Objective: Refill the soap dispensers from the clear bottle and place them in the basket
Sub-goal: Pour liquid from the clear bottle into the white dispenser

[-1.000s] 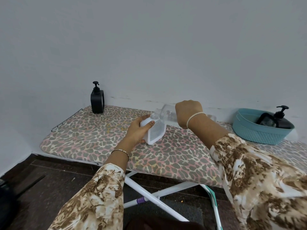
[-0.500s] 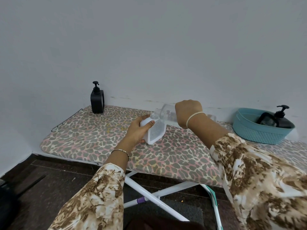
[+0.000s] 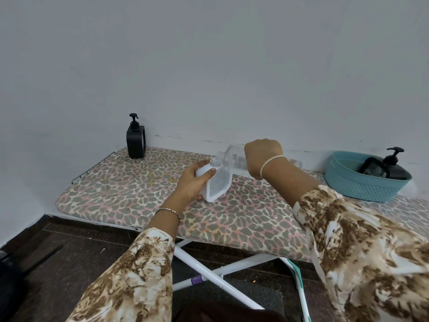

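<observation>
My left hand (image 3: 193,182) grips a white soap dispenser (image 3: 217,184) with its pump off, standing tilted on the ironing board (image 3: 130,182). My right hand (image 3: 263,158) holds the clear bottle (image 3: 232,158) tipped on its side, its mouth just above the dispenser's open neck. A black dispenser (image 3: 135,139) with its pump on stands at the board's far left. Another black dispenser (image 3: 392,169) lies in the teal basket (image 3: 357,185) at the right.
The board stands against a pale wall, with a wire rest at its left end. White legs (image 3: 209,273) cross below it over a dark floor. A dark object (image 3: 7,282) lies at the lower left.
</observation>
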